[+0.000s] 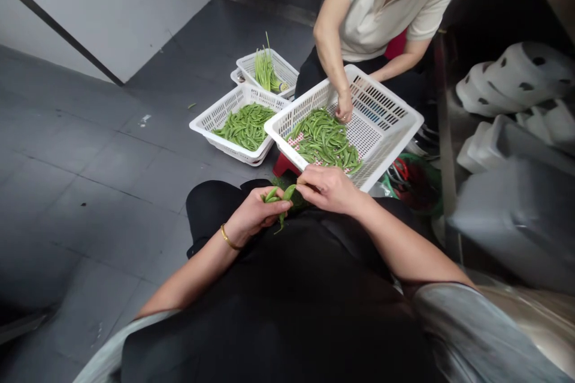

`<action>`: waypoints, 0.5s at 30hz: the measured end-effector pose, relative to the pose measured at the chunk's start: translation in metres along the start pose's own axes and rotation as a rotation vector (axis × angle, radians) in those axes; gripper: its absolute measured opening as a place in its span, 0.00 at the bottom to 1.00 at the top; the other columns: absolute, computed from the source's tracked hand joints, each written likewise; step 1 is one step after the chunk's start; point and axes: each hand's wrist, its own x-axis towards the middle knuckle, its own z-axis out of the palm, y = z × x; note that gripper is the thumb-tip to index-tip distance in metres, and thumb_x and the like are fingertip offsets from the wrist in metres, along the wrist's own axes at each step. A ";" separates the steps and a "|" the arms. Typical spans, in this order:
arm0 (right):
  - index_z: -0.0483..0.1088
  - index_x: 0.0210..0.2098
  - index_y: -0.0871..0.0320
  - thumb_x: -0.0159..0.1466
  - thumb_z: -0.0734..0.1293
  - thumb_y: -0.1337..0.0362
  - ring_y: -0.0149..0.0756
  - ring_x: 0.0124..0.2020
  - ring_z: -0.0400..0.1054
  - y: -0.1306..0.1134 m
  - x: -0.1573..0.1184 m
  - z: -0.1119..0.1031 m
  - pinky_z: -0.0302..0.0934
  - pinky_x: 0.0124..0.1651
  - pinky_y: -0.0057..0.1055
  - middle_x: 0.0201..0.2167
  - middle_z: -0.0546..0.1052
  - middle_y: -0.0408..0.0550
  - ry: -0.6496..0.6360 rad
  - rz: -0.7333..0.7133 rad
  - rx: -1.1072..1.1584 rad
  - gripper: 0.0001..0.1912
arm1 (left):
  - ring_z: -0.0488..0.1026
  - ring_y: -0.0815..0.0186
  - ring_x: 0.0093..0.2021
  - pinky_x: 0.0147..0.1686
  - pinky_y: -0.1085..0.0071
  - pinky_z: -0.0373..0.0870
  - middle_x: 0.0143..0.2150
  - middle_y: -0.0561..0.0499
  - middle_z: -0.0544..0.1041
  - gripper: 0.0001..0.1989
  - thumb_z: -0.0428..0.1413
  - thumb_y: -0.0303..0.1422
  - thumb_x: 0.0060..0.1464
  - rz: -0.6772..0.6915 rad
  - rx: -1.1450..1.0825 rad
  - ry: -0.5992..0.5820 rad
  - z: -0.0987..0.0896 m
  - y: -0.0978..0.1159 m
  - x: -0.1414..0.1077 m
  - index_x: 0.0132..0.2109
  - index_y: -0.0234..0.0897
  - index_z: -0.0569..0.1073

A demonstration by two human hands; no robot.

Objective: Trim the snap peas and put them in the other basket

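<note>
Grey floor (108, 149) | left hand (259, 210) clasping green pods (271, 194) | right hand (330, 188) pinching one pod (289, 192)

Several flat green pods (288, 192) poke from the left hand (257, 213), one's upper tip at the right hand's (330, 189) fingertips.

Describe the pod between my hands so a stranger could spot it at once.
Find the big white basket a co-worker's hand reaches into. Below it in the picture, your left hand, with the gold bangle, holds a few pods. Only the target pod is also pinched by your right hand, at its upper end.
</note>
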 end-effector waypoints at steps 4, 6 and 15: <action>0.66 0.27 0.59 0.64 0.58 0.66 0.29 0.26 0.62 -0.001 0.003 0.003 0.49 0.30 0.26 0.25 0.71 0.44 -0.131 -0.017 -0.092 0.11 | 0.52 0.81 0.12 0.12 0.82 0.42 0.17 0.57 0.67 0.15 0.66 0.35 0.41 -0.028 -0.016 -0.033 -0.003 -0.002 0.001 0.29 0.31 0.69; 0.66 0.25 0.59 0.64 0.58 0.67 0.30 0.25 0.61 -0.004 0.005 0.012 0.47 0.29 0.28 0.23 0.70 0.45 -0.048 0.007 -0.230 0.12 | 0.52 0.81 0.12 0.12 0.82 0.43 0.17 0.58 0.66 0.15 0.66 0.35 0.41 -0.024 -0.103 -0.020 -0.001 -0.005 0.003 0.30 0.32 0.69; 0.65 0.23 0.59 0.65 0.57 0.68 0.31 0.22 0.59 -0.005 0.006 0.034 0.46 0.28 0.30 0.19 0.68 0.46 0.222 0.046 -0.581 0.15 | 0.51 0.83 0.11 0.09 0.84 0.45 0.19 0.56 0.68 0.14 0.63 0.36 0.46 0.025 -0.371 0.117 0.007 -0.013 0.013 0.31 0.28 0.71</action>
